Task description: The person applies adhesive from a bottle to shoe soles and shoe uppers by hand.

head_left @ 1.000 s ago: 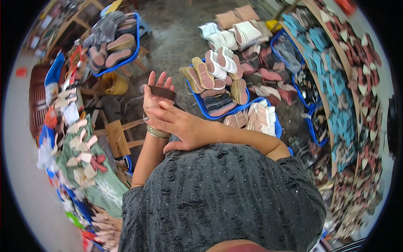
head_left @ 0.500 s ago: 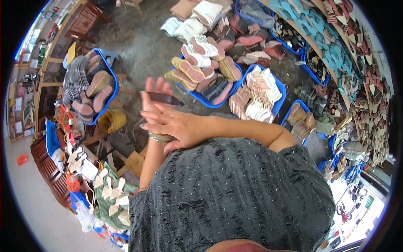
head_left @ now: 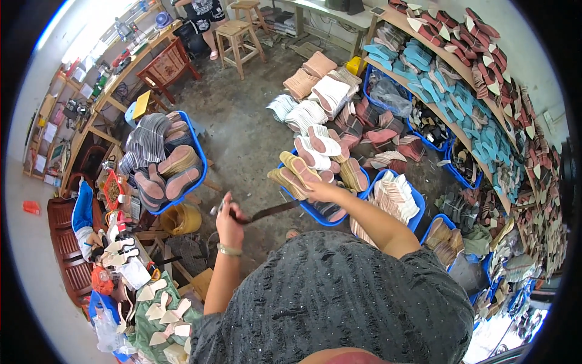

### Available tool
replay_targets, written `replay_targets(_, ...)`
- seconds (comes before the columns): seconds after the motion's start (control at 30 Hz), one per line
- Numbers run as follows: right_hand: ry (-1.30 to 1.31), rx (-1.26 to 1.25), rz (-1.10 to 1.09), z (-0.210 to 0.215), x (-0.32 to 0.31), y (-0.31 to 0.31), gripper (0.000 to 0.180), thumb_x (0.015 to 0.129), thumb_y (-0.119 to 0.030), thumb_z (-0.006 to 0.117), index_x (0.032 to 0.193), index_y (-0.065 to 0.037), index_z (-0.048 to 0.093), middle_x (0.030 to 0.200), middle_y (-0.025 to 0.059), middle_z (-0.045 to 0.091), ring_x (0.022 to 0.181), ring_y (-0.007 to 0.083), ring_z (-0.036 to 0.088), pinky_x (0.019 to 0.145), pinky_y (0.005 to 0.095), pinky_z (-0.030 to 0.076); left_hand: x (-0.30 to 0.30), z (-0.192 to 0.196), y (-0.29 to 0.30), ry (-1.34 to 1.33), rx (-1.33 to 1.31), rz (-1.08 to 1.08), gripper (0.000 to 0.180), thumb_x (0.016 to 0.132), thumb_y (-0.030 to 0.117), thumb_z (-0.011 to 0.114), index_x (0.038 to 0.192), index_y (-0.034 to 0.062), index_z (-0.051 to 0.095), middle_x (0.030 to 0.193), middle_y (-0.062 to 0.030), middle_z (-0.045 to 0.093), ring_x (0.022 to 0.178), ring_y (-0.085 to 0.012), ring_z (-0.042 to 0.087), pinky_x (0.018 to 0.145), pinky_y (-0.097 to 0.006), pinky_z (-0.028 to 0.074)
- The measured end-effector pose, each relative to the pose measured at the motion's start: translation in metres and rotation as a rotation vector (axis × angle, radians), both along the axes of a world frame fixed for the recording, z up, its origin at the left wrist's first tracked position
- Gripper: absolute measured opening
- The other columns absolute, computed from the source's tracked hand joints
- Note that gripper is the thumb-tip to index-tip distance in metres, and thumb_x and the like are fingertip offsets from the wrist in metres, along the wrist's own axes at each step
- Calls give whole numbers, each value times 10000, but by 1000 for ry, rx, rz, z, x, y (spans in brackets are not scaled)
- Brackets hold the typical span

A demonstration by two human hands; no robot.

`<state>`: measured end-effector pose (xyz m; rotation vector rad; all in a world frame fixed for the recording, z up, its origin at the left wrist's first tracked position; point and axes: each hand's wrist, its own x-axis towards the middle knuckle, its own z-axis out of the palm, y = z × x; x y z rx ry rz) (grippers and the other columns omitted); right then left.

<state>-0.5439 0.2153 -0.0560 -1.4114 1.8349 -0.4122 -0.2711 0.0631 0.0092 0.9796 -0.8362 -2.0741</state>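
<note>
My left hand [head_left: 229, 219], with a bracelet on its wrist, is closed around one end of a long dark brown strip [head_left: 273, 211]. A small metal piece shows at the fingers. The strip runs right toward my right hand [head_left: 317, 192], which is stretched out over tan soles [head_left: 292, 173] stacked at the edge of a blue crate [head_left: 315, 213]. The strip's far end passes under that hand, so its grip is hidden. My dark grey speckled shirt [head_left: 339, 303] fills the lower middle.
Blue crates of soles [head_left: 159, 165] stand left and right on the concrete floor. Racks of teal and red soles [head_left: 479, 121] line the right wall. A yellow bucket [head_left: 180, 219], wooden stools [head_left: 242, 31] and a cluttered bench with cut pieces [head_left: 157, 303] lie to the left. Another person sits at the top.
My hands, held together in front of my chest with a dark piece, have drawn apart. The right arm has reached out toward the blue crate, and the view has swung.
</note>
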Motion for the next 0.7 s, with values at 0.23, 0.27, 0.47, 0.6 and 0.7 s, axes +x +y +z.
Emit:
replay_targets(0.23, 322, 325, -35, -155, -31, 54, 331, 683, -246, 582, 921, -30, 662, 924, 193, 632, 900, 318, 601, 775, 399, 469, 97, -39, 26, -411, -82, -12, 209, 942, 273, 410, 1025, 87, 460, 579, 6, 429, 427, -84, 364, 396, -239, 316)
replay_targets(0.27, 218, 337, 3, -138, -15, 45, 373, 698, -250, 562, 983, -23, 640, 975, 194, 621, 920, 320, 597, 796, 393, 466, 101, -45, 33, -438, -111, 8, 201, 942, 274, 406, 1010, 90, 450, 581, 0, 447, 416, -88, 379, 386, -236, 323)
replay_targets(0.47, 66, 234, 174, -118, 70, 3, 522, 745, -307, 573, 1200, -59, 512, 1099, 202, 574, 998, 337, 560, 859, 401, 437, 73, -55, 45, -367, -94, -159, 188, 929, 203, 450, 986, 42, 529, 765, -36, 568, 654, -116, 543, 601, -244, 438)
replay_targets(0.6, -61, 121, 293, -71, 82, -5, 521, 759, -299, 577, 1217, -63, 497, 1098, 194, 578, 992, 347, 557, 855, 409, 435, 43, -24, 48, -379, -178, -335, 251, 920, 166, 461, 1121, 29, 523, 749, -20, 547, 641, -101, 519, 583, -231, 411)
replay_targets(0.7, -47, 24, 239, -25, 87, 1, 482, 780, -250, 569, 1211, -50, 494, 1063, 180, 595, 970, 329, 569, 837, 392, 442, 32, -6, 53, -288, -212, -417, 238, 907, 155, 464, 1074, 18, 564, 689, -9, 508, 584, -95, 469, 559, -222, 389)
